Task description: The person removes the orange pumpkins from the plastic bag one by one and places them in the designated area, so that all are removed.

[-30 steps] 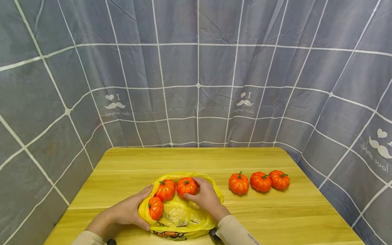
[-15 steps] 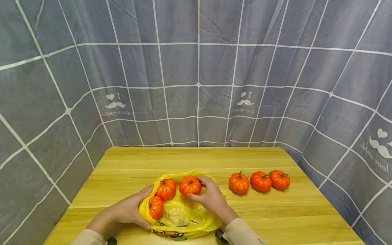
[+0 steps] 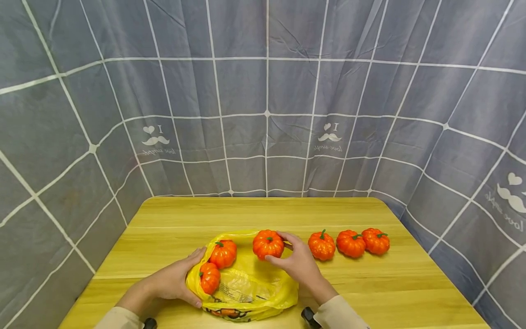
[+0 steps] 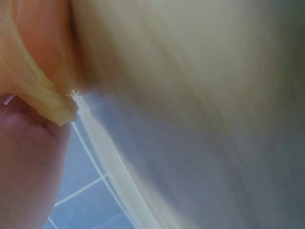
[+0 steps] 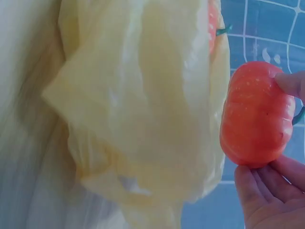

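Observation:
My right hand [image 3: 302,260] pinches a small orange toy pumpkin [image 3: 268,244] between thumb and fingers, above the right part of a yellow plastic bag [image 3: 263,297]. The right wrist view shows this pumpkin [image 5: 257,112] from its side, beside the bag [image 5: 152,95] and apart from it. With thumb and fingers spread along the bag's left rim, my left hand [image 3: 176,278] holds it. Two more pumpkins, an upper one [image 3: 223,254] and a lower one [image 3: 210,278], lie in the bag's left part. Close up, the left wrist view is blurred around the bag's edge [image 4: 52,102].
To the right of the bag, a row of three pumpkins stands on the wooden table [image 3: 197,214]: a left one [image 3: 321,246], a middle one [image 3: 350,244] and a right one [image 3: 376,241]. A grey checked curtain [image 3: 246,91] surrounds the table's back and sides.
My right hand has lifted the pumpkin out of the bag's upper part and carried it to the right. The left hand and the other pumpkins stay about where they were.

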A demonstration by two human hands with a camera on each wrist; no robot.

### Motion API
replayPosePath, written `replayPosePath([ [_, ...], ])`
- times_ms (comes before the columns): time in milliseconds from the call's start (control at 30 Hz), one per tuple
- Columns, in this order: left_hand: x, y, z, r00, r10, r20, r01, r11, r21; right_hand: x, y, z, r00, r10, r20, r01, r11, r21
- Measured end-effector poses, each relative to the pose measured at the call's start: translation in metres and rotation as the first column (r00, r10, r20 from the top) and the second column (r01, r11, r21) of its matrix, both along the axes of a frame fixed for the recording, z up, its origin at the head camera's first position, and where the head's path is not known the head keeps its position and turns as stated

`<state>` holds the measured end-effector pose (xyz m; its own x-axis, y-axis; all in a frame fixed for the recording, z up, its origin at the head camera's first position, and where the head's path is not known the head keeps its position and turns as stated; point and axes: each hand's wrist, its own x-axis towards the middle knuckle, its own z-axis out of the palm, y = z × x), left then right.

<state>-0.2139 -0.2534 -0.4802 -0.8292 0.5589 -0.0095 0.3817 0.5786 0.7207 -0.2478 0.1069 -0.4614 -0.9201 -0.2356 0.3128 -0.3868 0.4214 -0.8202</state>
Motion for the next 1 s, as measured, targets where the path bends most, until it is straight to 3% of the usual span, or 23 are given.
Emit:
replayPosePath([
  [533, 0.001, 0.002, 0.003, 1.0, 0.009, 0.01, -0.009, 1.0, -0.011, 0.005, 0.05, 0.001, 0.994, -0.11, 0.001, 0.11, 0.993, -0.035],
  [800, 0.0, 0.0, 0.002, 1.0, 0.014, -0.001, -0.014, 1.0, -0.026, 0.01, 0.08, -0.009, 0.981, -0.178, -0.076, 0.18, 0.983, 0.021],
  [1000, 0.0, 0.0, 0.001, 1.0, 0.013, 0.007, -0.013, 0.999, -0.032, 0.017, 0.108, -0.015, 0.97, -0.234, -0.061, 0.237, 0.97, 0.047],
])
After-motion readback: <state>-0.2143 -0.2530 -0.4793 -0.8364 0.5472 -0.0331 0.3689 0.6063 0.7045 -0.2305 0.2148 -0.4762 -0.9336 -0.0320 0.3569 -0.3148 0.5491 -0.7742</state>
